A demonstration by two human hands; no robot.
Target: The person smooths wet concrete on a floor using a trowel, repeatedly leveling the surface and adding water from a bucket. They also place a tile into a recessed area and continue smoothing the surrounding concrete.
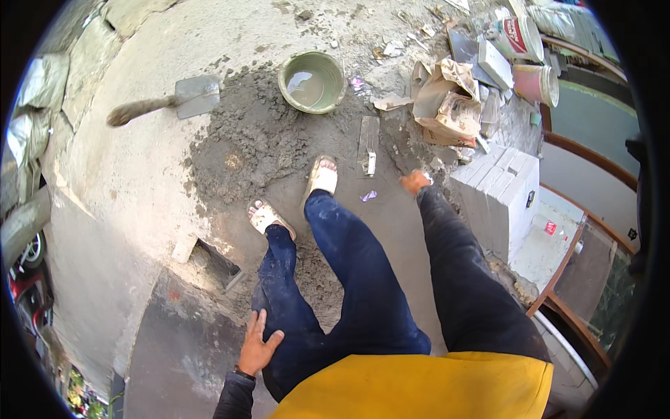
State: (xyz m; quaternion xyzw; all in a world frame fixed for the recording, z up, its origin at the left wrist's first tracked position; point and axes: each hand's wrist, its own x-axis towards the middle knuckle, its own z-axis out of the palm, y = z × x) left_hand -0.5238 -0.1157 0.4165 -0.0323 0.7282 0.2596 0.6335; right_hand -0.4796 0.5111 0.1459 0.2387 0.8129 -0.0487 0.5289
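Observation:
My left hand [257, 346] lies on my left thigh, its fingers stretched out and nothing in them. Out over the wet grey floor on the right, my right hand [416, 183] is closed; what it holds, if anything, I cannot make out. Left of that hand lies a flat float [368, 144] with a pale handle, and a small purple wrapper [368, 196]. A heap of wet mortar [248, 136] spreads ahead of my sandalled feet. At its far edge stands a green bucket [312, 82] with some murky water. A shovel [197, 96] rests with its blade against the heap's left side.
A torn paper sack [447, 105] sits at the far right, near rubble and two pails [520, 38]. Pale blocks [497, 192] are stacked right of my right arm, beside wooden frames. Left of my feet is a rectangular hole [218, 264] in the concrete.

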